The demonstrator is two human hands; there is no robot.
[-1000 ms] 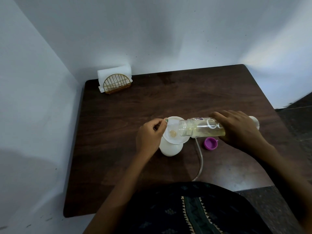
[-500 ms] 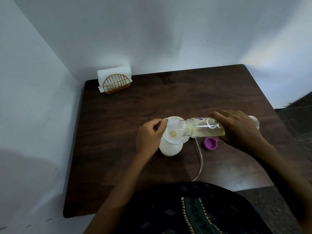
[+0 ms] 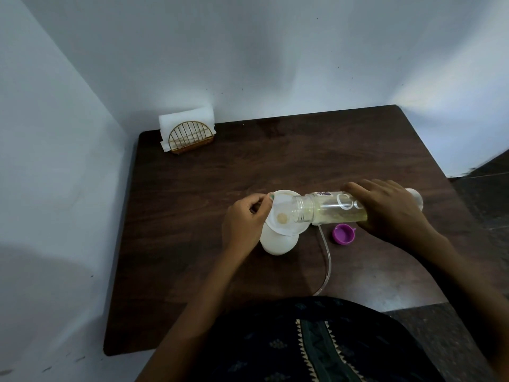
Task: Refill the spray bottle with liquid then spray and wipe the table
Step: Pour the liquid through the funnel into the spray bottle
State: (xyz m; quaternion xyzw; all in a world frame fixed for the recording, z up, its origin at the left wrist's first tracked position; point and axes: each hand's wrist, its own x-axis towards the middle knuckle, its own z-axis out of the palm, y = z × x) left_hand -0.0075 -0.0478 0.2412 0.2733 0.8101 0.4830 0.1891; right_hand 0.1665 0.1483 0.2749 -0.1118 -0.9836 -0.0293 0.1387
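**Liquid bottle tipped over funnel on white spray bottle**

Hands meet near the middle of the dark brown wooden table (image 3: 275, 161). The right hand (image 3: 391, 210) wraps its fingers over the clear plastic refill bottle with yellowish liquid (image 3: 330, 209), holding it almost level, its open mouth pointing left and resting over the bowl of the white round funnel (image 3: 283, 213). Pale liquid lies along the lower side of the bottle. The funnel sits on top of the white rounded spray bottle (image 3: 278, 242), which stands upright on the table just below and left of the refill bottle's mouth. The left hand (image 3: 245, 221) is curled, with thumb and fingertips pinching the funnel's left rim. Just right of the spray bottle, beneath the refill bottle, a small purple plastic cap (image 3: 343, 234) lies open side up on the table. A thin clear tube (image 3: 327, 266) curves from beside the spray bottle towards the near table edge. At the far left corner stands a gold wire napkin holder with white napkins (image 3: 188, 133).
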